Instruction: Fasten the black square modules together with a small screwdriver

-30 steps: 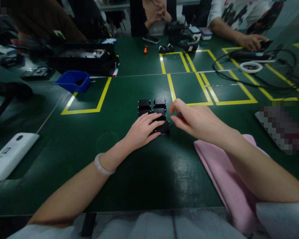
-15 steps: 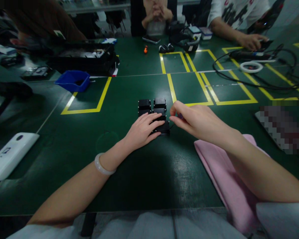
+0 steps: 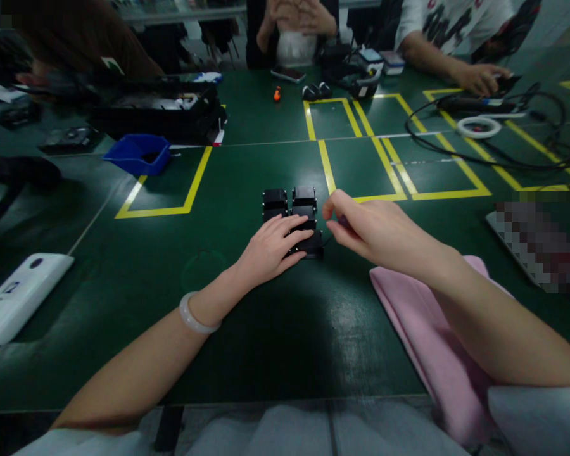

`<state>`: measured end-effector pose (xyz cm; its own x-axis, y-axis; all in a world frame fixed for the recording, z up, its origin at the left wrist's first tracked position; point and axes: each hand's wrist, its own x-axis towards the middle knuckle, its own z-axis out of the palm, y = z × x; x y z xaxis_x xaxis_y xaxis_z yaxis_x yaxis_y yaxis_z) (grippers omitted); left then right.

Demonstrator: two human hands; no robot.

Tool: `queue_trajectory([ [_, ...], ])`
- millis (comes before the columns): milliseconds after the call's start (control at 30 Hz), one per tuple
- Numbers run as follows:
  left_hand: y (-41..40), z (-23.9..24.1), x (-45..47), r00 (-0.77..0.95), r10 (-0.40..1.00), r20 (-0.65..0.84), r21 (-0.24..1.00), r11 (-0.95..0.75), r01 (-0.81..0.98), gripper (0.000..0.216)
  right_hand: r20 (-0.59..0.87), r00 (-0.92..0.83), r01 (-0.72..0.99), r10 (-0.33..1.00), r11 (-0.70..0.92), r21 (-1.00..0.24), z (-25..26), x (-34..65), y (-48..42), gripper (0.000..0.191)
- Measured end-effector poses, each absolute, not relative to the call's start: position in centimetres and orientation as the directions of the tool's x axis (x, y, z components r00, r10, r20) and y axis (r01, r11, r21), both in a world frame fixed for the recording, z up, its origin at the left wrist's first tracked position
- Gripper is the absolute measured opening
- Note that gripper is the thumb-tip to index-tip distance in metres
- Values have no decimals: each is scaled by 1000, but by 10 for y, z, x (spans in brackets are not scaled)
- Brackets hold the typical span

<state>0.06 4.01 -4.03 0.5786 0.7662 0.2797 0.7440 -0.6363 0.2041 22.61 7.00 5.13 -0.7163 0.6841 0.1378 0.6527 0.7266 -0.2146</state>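
Several black box-shaped parts [image 3: 304, 196] with small shiny dots along their sides stand in two columns on the green table. My left hand [image 3: 270, 249] lies over the near ones with its fingers spread, resting on their tops and covering part of them. Just right of the nearest block [image 3: 312, 242], my right hand [image 3: 361, 223] is closed in a pinch. A thin dark tool [image 3: 329, 240] sticks out from under its fingers toward that block's side. The tool's handle is mostly hidden in the hand, so its exact kind cannot be made out.
A pink cloth [image 3: 415, 316] lies under my right forearm. A white power bank-like case [image 3: 21, 297] is at left, with a blue bin [image 3: 137, 155] beyond. Yellow tape [image 3: 384, 199] marks the table. Cables [image 3: 479, 152] lie at right; other people sit across.
My right fingertips have shifted slightly, with the thumb a little farther from the blocks. My left hand stays where it was. The person opposite has raised their hands.
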Motion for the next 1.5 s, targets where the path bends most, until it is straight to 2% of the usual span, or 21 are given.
queue_trajectory([
  [1500, 40, -39, 1, 587, 766, 264, 163, -635, 755, 39, 148, -709, 660, 690, 722, -208, 50, 227, 70, 21],
])
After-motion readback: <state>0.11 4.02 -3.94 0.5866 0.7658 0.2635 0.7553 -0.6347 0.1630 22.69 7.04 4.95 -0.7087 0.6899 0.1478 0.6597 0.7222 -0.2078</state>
